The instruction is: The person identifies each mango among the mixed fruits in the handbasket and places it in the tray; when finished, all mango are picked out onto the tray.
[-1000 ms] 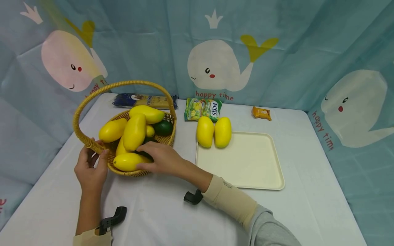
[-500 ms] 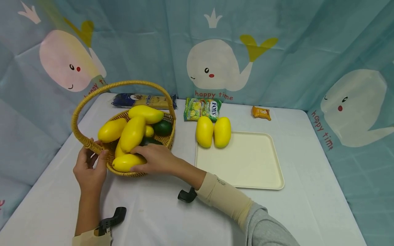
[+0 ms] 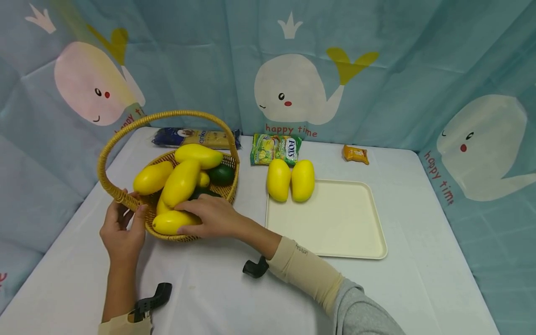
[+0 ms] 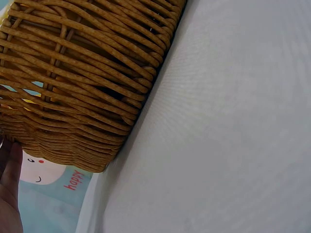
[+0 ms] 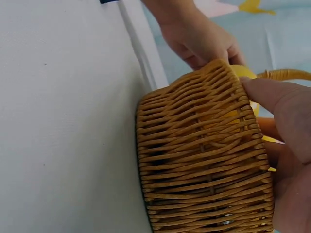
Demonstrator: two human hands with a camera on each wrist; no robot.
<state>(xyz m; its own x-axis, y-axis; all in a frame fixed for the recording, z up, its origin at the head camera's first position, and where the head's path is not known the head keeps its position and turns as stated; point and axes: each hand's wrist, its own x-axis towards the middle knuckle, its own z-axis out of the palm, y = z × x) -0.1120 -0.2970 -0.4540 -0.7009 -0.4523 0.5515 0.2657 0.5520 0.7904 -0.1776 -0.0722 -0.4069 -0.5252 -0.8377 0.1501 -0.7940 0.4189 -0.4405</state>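
Note:
A wicker basket (image 3: 184,237) with a tall arched handle holds several yellow mangoes and dark green avocados (image 3: 221,174). At its left end my left hand (image 3: 123,232) grips the rim beside the handle's base, with the thumb in front. My right hand (image 3: 215,216) reaches over the front rim and holds the right end of the front mango (image 3: 169,222) between thumb and fingers. Just behind those fingers another mango (image 3: 181,184) leans on the pile. The right wrist view shows the right thumb (image 5: 272,92) by the rim; the fingertips are mostly hidden.
Right of the basket lies a cream tray (image 3: 326,228), with two mangoes (image 3: 291,180) at its back left corner. Behind are a green candy bag (image 3: 276,149), a pasta packet (image 3: 197,137) and a small orange packet (image 3: 356,154). A curtain bounds the table.
My right hand has moved slightly left and taken hold of the front mango, which has shifted a little left. The mango above it has tilted. My left hand has stayed at the rim.

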